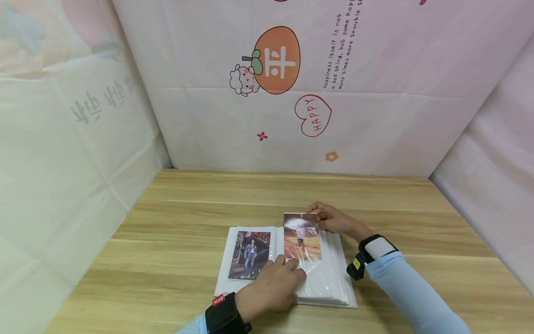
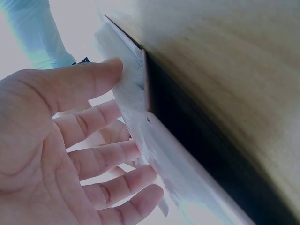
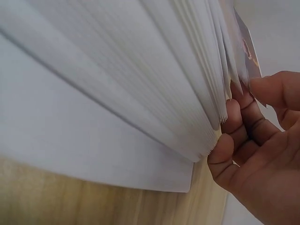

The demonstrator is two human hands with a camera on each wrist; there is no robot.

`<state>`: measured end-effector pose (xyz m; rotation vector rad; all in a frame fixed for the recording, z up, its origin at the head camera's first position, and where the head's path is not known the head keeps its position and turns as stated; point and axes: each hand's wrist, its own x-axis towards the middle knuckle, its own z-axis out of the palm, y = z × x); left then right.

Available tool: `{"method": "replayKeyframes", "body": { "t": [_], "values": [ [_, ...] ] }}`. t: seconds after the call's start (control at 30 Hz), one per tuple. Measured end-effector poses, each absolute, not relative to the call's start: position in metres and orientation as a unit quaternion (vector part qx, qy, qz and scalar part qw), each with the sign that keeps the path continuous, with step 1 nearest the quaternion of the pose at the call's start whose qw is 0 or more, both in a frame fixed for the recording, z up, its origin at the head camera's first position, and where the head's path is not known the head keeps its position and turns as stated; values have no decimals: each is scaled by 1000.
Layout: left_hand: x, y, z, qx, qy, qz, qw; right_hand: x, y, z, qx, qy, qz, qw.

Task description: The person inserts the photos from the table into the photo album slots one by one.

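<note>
A photo album (image 1: 323, 285) with white pages and clear sleeves lies spread on the table. On its left page is a photo (image 1: 249, 255) of a standing person. A second photo (image 1: 301, 236) sits partly in the right page's sleeve, its upper part sticking out past the album's top edge. My right hand (image 1: 335, 220) pinches that photo near its upper right corner; in the right wrist view, the thumb and fingers meet beside the fanned page edges (image 3: 206, 93). My left hand (image 1: 277, 283) rests on the album near the spine, fingers loosely bent, fingertips touching the sleeve.
The wooden table (image 1: 167, 222) bears the album near its front. White printed cloth (image 1: 217, 125) hangs behind the table and along both sides. Each wrist carries a black strap, including the left wrist strap (image 1: 227, 313).
</note>
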<state>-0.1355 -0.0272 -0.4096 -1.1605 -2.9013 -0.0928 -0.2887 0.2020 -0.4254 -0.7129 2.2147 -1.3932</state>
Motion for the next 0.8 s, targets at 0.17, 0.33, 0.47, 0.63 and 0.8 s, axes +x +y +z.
{"method": "replayKeyframes", "body": {
  "t": [0.17, 0.33, 0.47, 0.63, 0.8],
  "values": [
    [-134, -28, -407, -374, -927, -33, 16, -290, 200, -429, -259, 806, -493, 200],
    [-134, -29, -406, -378, -925, -40, 15, -288, 198, -429, -256, 812, -489, 188],
    [-135, -29, -406, -377, -925, -43, 13, -288, 197, -430, -256, 811, -493, 186],
    [-135, -29, -407, -376, -926, -40, 1, -287, 196, -429, -256, 809, -492, 196],
    [-136, -29, -406, -379, -925, -38, -3, -287, 196, -429, -278, 807, -481, 198]
  ]
}}
